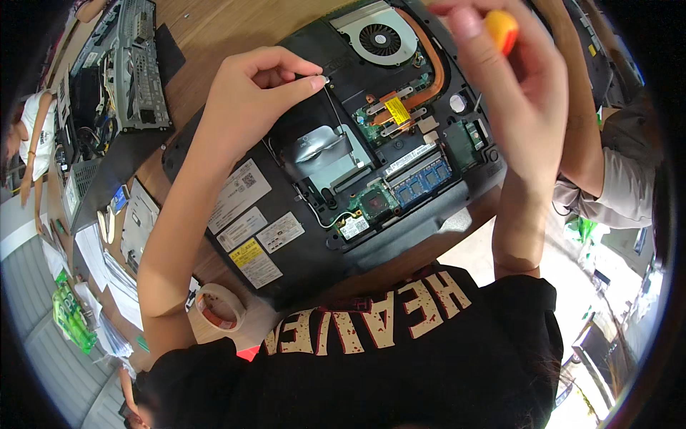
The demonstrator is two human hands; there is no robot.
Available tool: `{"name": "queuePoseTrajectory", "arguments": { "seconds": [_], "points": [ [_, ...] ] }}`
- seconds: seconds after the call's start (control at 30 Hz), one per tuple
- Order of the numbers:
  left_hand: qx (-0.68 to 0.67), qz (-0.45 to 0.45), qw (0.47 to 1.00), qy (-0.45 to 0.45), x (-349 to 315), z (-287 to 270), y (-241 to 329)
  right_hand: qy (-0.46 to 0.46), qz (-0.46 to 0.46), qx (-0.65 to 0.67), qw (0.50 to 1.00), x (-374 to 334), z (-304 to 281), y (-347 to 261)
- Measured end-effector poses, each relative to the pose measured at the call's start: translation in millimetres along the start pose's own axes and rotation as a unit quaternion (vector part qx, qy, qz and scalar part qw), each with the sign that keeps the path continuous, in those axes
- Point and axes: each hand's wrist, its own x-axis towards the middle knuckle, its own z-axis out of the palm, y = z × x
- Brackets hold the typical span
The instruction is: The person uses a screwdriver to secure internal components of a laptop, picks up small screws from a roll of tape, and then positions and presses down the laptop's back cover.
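An opened laptop (329, 43) lies upside down across the table with its inner parts exposed. My left hand (261, 86) pinches at the upper corner of the drive bay, thumb and forefinger closed on a tiny light piece that I cannot make out. In that bay sits a silvery metal plate (311, 149). Above the laptop's right side, my right hand (525, 93) is raised and closed around a screwdriver (502, 32) with a yellow and red handle. The cooling fan (379, 40), the copper heat pipe (437, 68) and a blue memory stick (423, 184) lie between the hands.
A tape roll (220, 307) stands near my left elbow. Beyond my left arm are an opened computer case (143, 64), a silver metal panel (137, 222) and papers (107, 275). Another person's arm (579, 114) is close on the right, and a second person (36, 129) is at the far left.
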Motion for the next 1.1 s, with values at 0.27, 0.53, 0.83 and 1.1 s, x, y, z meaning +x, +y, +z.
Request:
{"name": "queuePoseTrajectory", "arguments": {
  "seconds": [0.27, 0.53, 0.83, 1.1],
  "points": [
    [0.146, 0.043, 0.987, 0.052, -0.8, 12.4, 5.1, 0.199, 0.007, -0.026, 0.980, 28.0, 7.3, -11.1],
    [0.141, -0.047, 0.988, 0.039, 1.3, 14.5, 17.6, 0.029, -0.020, 0.130, 0.991, 32.4, -12.6, 17.7],
    [0.107, -0.054, 0.991, 0.056, 0.5, 18.4, 25.8, 0.051, 0.080, 0.244, 0.965, 28.3, -2.6, 21.6],
    [0.112, 0.004, 0.990, 0.084, -1.6, 23.1, 8.7, 0.047, 0.070, 0.254, 0.963, 21.1, -3.8, 21.9]
  ]
}}
